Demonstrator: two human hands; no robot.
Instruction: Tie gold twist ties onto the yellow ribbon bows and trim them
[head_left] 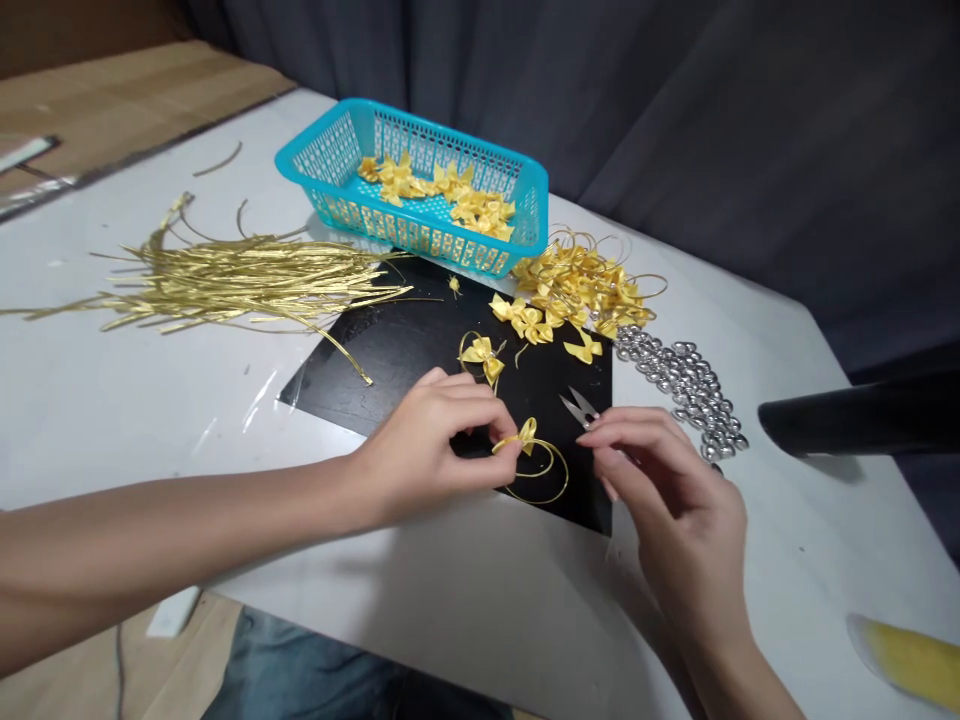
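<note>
My left hand [450,435] pinches a yellow bow [528,436] that has a looped gold cord [559,487] on it, over the black mat [375,370]. Right of the bow, my right hand [667,490] holds small scissors [579,408], whose two blades are apart and point up and left. The blades do not touch the bow or its cord. Another yellow bow with a cord loop [482,354] lies on the mat just beyond my left hand. More yellow bows [525,320] lie near the mat's far right edge.
A blue basket [412,222] with yellow bows stands at the back. Gold cords [255,280] lie at the left. Looped bows [585,285] and silver beads [686,380] are at the right, near a black object [855,415].
</note>
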